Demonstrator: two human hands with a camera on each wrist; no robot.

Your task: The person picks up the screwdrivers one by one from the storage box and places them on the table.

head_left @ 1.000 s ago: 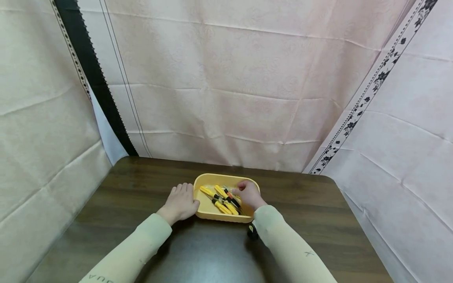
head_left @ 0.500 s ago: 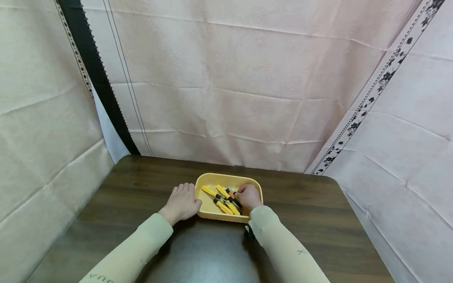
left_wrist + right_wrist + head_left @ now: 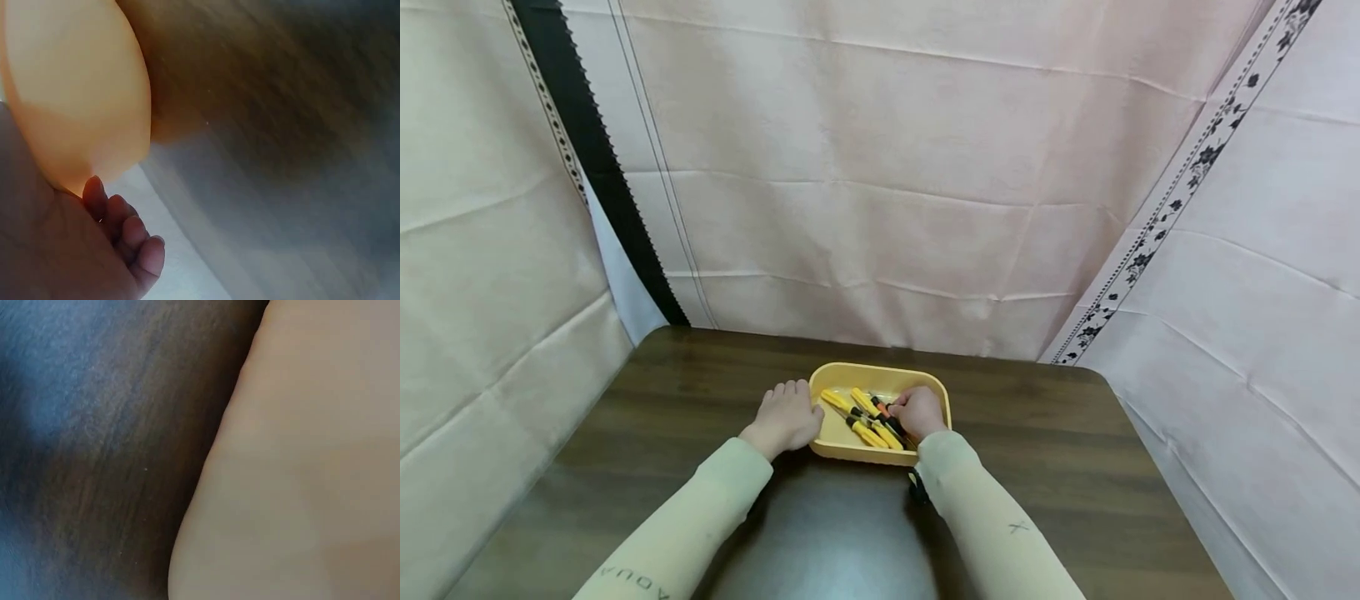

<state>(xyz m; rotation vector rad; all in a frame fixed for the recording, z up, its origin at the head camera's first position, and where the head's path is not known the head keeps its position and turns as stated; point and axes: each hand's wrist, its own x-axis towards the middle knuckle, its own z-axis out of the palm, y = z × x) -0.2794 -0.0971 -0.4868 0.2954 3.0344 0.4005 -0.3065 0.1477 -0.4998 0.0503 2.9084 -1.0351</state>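
Note:
A yellow tray (image 3: pixel 838 450) holds several small screwdrivers (image 3: pixel 867 432) with yellow-and-black handles, lying crossed over one another. A thinner piece with an orange-red part (image 3: pixel 882 409) lies among them. My left hand (image 3: pixel 786 419) holds the tray's left end, thumb over the rim and fingers along the outside wall. In the left wrist view, those fingertips (image 3: pixel 132 232) bend beside the tray wall (image 3: pixel 81 94). My right hand (image 3: pixel 919 410) reaches into the tray's right half, its bent fingers at the tools' right side. What lies between its fingertips is hidden. The right wrist view shows only a pale surface and the tabletop.
The dark wooden table (image 3: pixel 1037 483) has rounded far corners. Pale cloth (image 3: pixel 880 167) hangs behind it and on both sides. Near the tray's front edge, a small black thing (image 3: pixel 917 487) shows beneath the right sleeve (image 3: pixel 973 483).
My right hand has lowered into the tray, its fingers drawing together by the tools. The left hand stays on the tray's left end. The head view shifts slightly.

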